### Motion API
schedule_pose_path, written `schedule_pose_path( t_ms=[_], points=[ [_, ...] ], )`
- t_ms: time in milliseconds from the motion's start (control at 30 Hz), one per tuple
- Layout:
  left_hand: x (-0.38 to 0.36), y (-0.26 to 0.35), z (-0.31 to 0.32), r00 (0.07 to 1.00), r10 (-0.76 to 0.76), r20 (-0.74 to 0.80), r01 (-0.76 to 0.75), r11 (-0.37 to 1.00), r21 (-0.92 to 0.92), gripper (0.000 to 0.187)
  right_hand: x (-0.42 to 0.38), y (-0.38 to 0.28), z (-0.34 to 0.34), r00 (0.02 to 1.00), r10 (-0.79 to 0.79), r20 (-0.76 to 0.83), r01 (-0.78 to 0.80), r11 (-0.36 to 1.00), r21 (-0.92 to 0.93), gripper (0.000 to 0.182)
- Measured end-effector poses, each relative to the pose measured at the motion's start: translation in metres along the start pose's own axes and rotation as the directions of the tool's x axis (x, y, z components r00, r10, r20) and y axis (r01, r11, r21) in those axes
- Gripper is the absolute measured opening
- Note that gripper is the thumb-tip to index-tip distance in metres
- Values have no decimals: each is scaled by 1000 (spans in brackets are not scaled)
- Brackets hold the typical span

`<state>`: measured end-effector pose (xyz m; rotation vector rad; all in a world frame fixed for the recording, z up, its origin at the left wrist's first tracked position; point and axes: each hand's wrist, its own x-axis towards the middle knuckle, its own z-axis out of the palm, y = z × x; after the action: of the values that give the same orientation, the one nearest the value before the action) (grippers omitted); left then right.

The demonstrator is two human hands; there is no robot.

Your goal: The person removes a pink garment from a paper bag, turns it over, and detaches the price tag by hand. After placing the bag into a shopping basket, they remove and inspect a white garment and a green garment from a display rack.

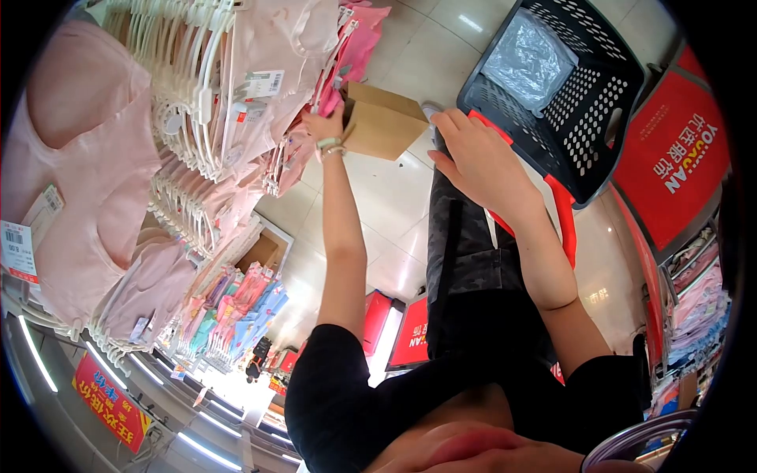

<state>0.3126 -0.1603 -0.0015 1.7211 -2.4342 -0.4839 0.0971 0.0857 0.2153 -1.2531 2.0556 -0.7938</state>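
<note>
Left hand [325, 126] at pink garments [326, 96], right hand [482, 162] (fingers loose) beside basket [585, 118]

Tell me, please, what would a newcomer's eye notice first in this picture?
Probably the pale pink sleeveless tops filling much of the picture's left side; the left hand is at their edge, near a brown cardboard box. Next, at the upper right, the black perforated shopping basket with crumpled clear plastic inside; the right hand is at its red handle. To its right, a red sign with white and yellow lettering stands out.
</note>
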Motion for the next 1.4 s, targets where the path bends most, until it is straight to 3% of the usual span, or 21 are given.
schedule_pose_path(
  t_ms=[67,133,167,200,300,400,533,567,600,667,733,800,933,967,1000,1067,1100,1200,1233,1333,1400],
  points=[
    [-41,42,-24,930,-335,151,365,885,-288,106,-1,-1,0,1000,12,16,-11,1000,-26,28],
    [-65,18,-3,929,-315,195,370,828,-421,107,-1,-2,-1,1000,12,6,-11,999,-35,28],
    [-77,2,10,893,-382,239,448,807,-385,104,-1,-2,-1,1000,7,1,-7,999,-43,28],
    [-90,1,11,854,-415,313,520,672,-527,100,-1,-1,-2,1000,10,1,-10,999,-45,28],
    [-119,11,12,916,-286,280,400,659,-637,82,-2,-3,1,1000,-9,2,9,998,-59,28],
    [-138,58,-7,914,-185,361,392,639,-662,60,-2,-8,6,999,-4,36,7,997,-76,27],
    [-135,119,-55,911,-165,379,386,666,-638,47,-9,-14,20,976,-72,204,101,985,-138,22],
    [-132,134,-73,903,-147,404,405,609,-682,44,-11,-14,23,956,-101,275,137,984,-117,21],
    [-129,145,-90,896,-128,424,420,549,-723,42,-12,-14,25,953,-115,279,153,981,-119,21],
    [-126,156,-115,926,-100,365,356,559,-749,35,-10,-10,28,955,-108,278,153,977,-146,17],
    [-125,159,-136,924,91,370,264,548,-794,32,0,-10,18,958,-120,259,162,976,-146,15],
    [-130,162,-159,921,132,367,255,509,-822,29,13,-10,6,980,-31,194,1,988,152,16],
    [-152,172,-216,817,417,398,26,663,-748,25,21,-14,-1,995,15,98,-50,930,365,24],
    [-160,170,-228,753,439,490,65,691,-720,26,18,-9,6,993,-116,13,107,949,297,34],
    [-165,174,-239,724,538,432,-71,681,-729,28,16,-12,10,993,-121,13,112,951,287,34],
    [-175,181,-251,671,635,382,-191,647,-738,29,9,-20,17,964,-251,92,220,939,263,42],
    [-179,181,-253,673,638,375,-194,641,-742,29,6,-20,20,935,-228,271,157,953,260,39],
    [-182,184,-259,680,663,315,-351,671,-654,27,0,-24,18,819,-227,528,55,945,321,14],
    [-180,184,-263,698,652,297,-350,672,-653,27,-2,-25,12,822,-222,524,60,949,309,14],
    [-175,184,-272,782,563,266,-297,713,-635,26,-17,-35,-18,796,-290,531,-42,849,527,12],
    [-173,182,-267,782,571,250,-292,689,-663,26,-28,-36,-44,724,-310,616,-108,831,545,13]
  ],
)
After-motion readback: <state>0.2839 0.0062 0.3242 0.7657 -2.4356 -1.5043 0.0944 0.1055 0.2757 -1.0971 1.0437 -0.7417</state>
